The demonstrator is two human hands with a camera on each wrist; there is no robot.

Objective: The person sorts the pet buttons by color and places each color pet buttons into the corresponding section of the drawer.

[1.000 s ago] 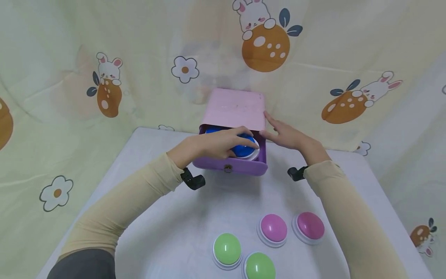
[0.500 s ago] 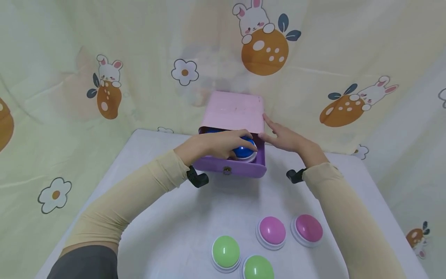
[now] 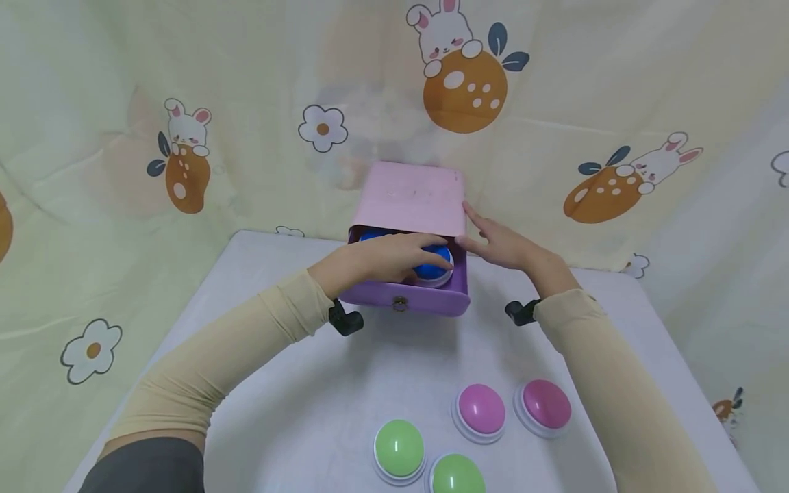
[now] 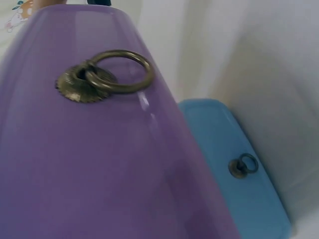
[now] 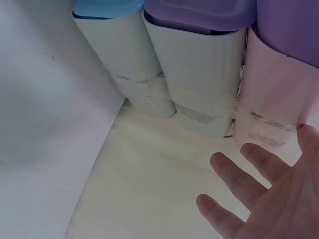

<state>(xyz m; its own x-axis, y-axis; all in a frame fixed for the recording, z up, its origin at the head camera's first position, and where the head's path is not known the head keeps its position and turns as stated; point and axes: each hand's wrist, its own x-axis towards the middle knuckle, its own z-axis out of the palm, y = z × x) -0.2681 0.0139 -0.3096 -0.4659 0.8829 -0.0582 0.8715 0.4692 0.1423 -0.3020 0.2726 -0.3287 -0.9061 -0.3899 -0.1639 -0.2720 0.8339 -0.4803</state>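
In the head view my left hand (image 3: 391, 257) reaches into the pulled-out purple drawer (image 3: 431, 301) and grips a blue dome-shaped push button (image 3: 434, 263) with a white base. Part of another blue dome (image 3: 372, 235) shows behind that hand; the rest is hidden. The drawer sits in a pink casing (image 3: 413, 198). My right hand (image 3: 502, 241) rests its fingertips against the casing's right side, fingers spread and straight. In the left wrist view the drawer front (image 4: 99, 149) fills the left, with its brass ring pull (image 4: 119, 72); the left hand is hidden there.
Two green push buttons (image 3: 399, 448) and two pink ones (image 3: 482, 409) stand on the white table (image 3: 296, 404) nearer me. Below the pink casing are a purple drawer (image 5: 199, 12) and a blue drawer (image 5: 107, 7) in white casings, bound with clear tape. A patterned cloth (image 3: 259, 157) hangs behind.
The left hand has shifted slightly to the right over the drawer, still holding the blue push button. The right hand stays at the casing; the head view has tilted slightly.
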